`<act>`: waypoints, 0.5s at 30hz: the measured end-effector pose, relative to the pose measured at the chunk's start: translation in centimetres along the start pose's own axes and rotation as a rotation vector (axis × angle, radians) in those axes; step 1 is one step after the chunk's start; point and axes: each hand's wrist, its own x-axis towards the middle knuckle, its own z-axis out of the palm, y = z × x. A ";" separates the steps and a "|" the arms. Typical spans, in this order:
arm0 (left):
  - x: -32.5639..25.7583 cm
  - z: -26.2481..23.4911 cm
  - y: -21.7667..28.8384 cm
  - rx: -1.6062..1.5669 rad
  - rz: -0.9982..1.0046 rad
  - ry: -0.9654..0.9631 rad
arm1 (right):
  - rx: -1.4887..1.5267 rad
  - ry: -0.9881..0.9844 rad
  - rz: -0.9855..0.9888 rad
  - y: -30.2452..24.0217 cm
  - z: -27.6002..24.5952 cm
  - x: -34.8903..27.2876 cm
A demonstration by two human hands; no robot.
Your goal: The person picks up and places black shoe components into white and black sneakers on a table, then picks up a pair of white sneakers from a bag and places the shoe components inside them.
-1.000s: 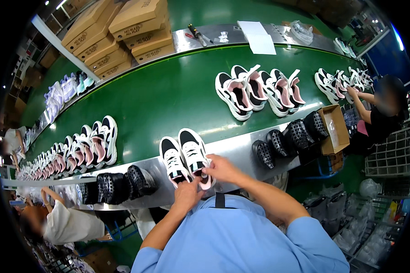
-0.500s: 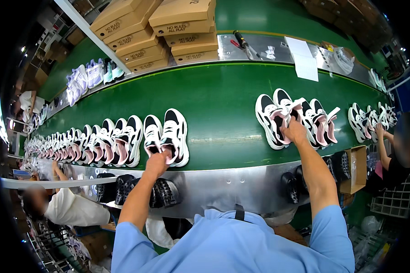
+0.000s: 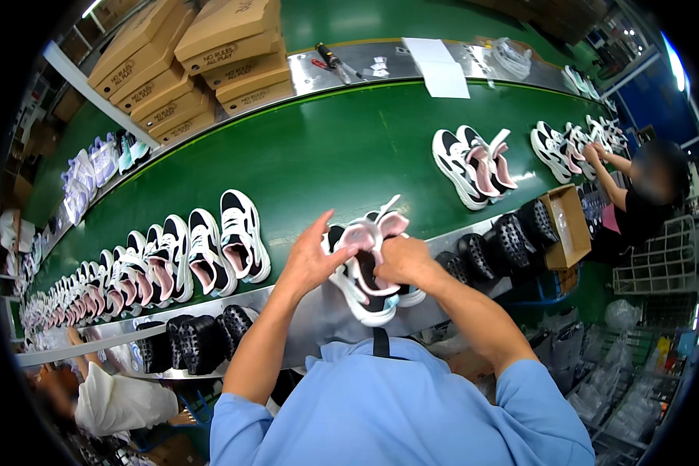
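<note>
While the right hand (image 3: 405,261), fingers curled, seemingly steadied the sneakers (image 3: 373,312), the left hand (image 3: 311,262) spread its fingers alongside.

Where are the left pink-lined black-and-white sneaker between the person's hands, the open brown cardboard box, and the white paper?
Pink-lined black-and-white sneaker (image 3: 367,274): head view, dark inside of its opening.
Open brown cardboard box (image 3: 570,224): head view, inner wall.
White paper (image 3: 440,68): head view, middle of its surface.
</note>
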 end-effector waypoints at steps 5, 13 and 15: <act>2.4 2.8 3.7 -0.012 -0.067 -0.152 | 0.025 0.193 -0.050 -1.3 5.7 -4.3; 2.5 10.5 -1.1 0.396 0.043 -0.343 | 0.213 0.441 -0.057 1.2 12.4 -8.0; 1.1 11.0 1.0 0.212 0.060 -0.352 | 0.376 0.640 0.061 5.5 9.9 -12.3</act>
